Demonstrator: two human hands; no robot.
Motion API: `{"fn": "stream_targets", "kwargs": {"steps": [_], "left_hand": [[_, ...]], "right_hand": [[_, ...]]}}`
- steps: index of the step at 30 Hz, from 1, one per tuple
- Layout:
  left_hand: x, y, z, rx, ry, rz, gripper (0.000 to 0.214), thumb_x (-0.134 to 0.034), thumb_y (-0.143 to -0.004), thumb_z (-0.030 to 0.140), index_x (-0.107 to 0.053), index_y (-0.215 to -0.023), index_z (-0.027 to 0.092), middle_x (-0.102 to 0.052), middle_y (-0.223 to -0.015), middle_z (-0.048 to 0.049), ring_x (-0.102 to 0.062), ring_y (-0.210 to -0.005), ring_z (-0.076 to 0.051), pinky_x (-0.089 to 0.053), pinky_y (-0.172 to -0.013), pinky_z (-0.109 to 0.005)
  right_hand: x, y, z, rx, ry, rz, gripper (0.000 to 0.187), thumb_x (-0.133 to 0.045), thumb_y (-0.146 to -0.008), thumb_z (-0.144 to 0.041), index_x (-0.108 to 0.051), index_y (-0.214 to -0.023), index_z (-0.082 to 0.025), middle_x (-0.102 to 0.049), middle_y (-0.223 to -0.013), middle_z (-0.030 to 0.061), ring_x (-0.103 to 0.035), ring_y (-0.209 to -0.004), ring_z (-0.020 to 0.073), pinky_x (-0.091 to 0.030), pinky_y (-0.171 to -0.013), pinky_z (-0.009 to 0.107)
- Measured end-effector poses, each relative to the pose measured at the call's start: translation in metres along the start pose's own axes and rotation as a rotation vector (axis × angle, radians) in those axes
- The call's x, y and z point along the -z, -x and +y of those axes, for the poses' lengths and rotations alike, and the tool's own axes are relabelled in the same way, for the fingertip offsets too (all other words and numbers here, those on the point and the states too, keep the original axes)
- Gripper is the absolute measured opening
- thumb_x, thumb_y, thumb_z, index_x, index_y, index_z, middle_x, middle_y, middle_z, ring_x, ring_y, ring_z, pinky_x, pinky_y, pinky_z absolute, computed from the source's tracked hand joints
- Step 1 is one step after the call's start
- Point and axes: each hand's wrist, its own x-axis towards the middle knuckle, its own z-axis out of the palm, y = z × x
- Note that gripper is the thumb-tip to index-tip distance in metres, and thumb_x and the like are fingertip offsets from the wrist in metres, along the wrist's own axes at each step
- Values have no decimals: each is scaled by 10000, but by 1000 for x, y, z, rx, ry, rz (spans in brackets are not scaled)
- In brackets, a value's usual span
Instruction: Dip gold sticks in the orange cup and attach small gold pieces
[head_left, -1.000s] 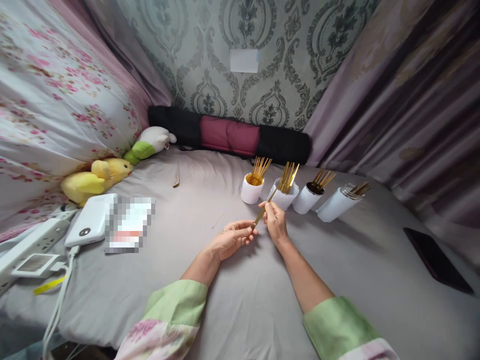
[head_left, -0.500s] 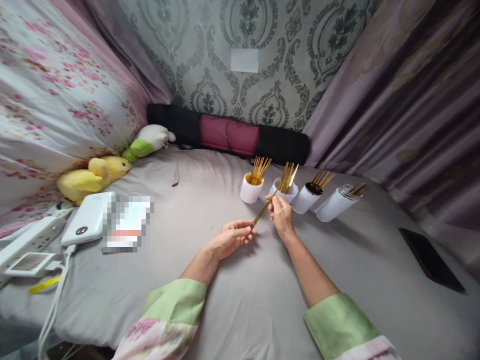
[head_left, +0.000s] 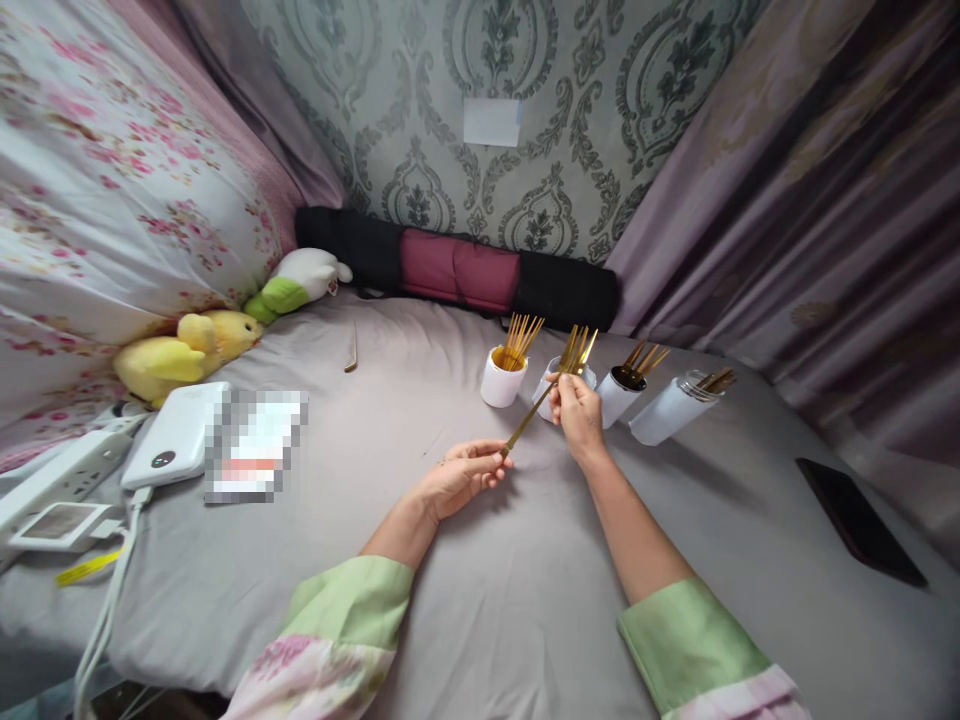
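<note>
A thin golden-brown stick slants between my two hands above the grey bed. My left hand is closed on its lower end, fingertips pinching it. Near the upper end, my right hand pinches it between thumb and fingers. Right behind that hand stands a white-wrapped cup of golden sticks, partly hidden by it. To the left is a short white cup with golden sticks. On the right are a white cup with a dark inside and a tilted white cylinder, both holding darker sticks.
A thin bent piece lies on the sheet. At left are a white power bank, a power strip, cables and plush toys. A phone lies right. A black-and-maroon roll lines the wall.
My right hand has slid up and to the right along the stick, towards the cup behind it. The left hand has stayed in place, gripping the lower end.
</note>
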Motion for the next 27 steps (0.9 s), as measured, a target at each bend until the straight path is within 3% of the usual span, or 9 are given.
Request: {"fn": "stream_targets", "kwargs": {"steps": [27], "left_hand": [[-1, 0, 2, -6, 17, 24, 321, -686, -671, 71, -611, -984, 73, -639, -853, -103, -566, -647, -85, -428, -577, -186]], "right_hand": [[13, -14, -24, 24, 46, 28, 327, -551, -755, -493, -593, -776, -169, -501, -568, -34, -367, -374, 43, -289, -324, 180]]}}
